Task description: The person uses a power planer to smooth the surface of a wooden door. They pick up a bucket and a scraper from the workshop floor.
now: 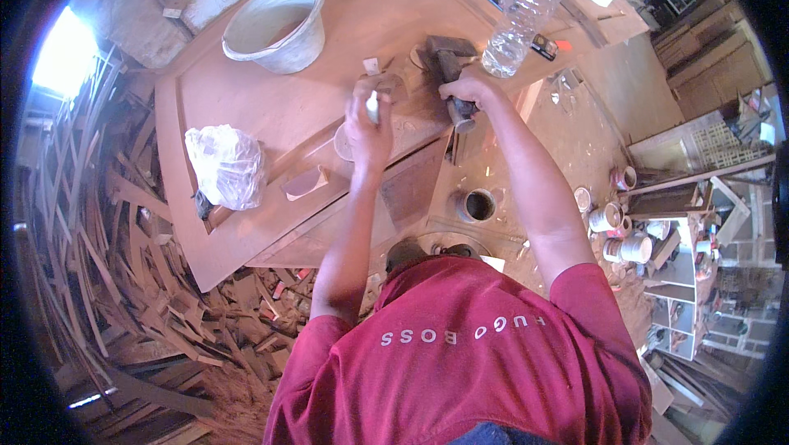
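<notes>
Nearby on the left, loose brown wood offcuts (156, 297) cover the floor; beyond spreads a broad reddish-brown wooden panel (197, 96). It bears a crumpled white plastic bag (226, 167) at left, a round greyish-white plastic tub (283, 30) farther off, and a clear red-capped plastic bottle (522, 22) far right. Curled left fingers grasp a small white object (372, 108), too blurred to identify, over the panel. Farther right, a blocky dark-grey tool (449, 55) sits within the right hand's (475, 92) closed fingers. Both arms reach forward, the right slanting leftward.
</notes>
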### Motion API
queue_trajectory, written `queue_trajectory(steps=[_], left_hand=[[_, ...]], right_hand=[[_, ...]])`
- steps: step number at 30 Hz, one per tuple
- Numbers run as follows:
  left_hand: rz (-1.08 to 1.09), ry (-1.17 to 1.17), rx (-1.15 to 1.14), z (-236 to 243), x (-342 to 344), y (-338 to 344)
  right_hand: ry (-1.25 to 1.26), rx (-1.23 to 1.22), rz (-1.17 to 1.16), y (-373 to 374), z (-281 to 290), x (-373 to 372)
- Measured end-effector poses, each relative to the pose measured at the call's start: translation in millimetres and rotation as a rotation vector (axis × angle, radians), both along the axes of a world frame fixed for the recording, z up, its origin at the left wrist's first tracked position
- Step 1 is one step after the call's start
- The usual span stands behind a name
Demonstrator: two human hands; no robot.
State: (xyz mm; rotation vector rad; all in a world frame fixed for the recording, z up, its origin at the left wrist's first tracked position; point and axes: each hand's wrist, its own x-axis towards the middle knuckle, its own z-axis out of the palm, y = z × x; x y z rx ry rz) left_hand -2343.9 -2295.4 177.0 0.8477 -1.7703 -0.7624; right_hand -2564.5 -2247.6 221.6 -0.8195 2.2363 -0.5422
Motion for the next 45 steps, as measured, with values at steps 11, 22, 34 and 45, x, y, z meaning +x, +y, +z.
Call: queue_trajectory(steps=[11, 22, 34, 45], left_hand=[[-0.535, -0.148, 0.506, 25.7, -16.0, -114.5], [-0.430, 0.005, 0.081, -7.5, 5.9, -108.2], [-0.484, -0.118, 0.106, 23.9, -53.3, 164.4], [-0.878, -0.155, 0.436, 0.8, -220.9, 640.1]], right_hand=[[-0.270, -0.480, 0.097, 69.3, -22.9, 10.7], [-0.063, -0.507, 0.097, 314.7, 33.7, 78.9], [-0.028, -0.079, -0.980, 740.1, -107.7, 186.9], [-0.191, 0.260, -1.452, 1044.2, -190.8, 314.5]])
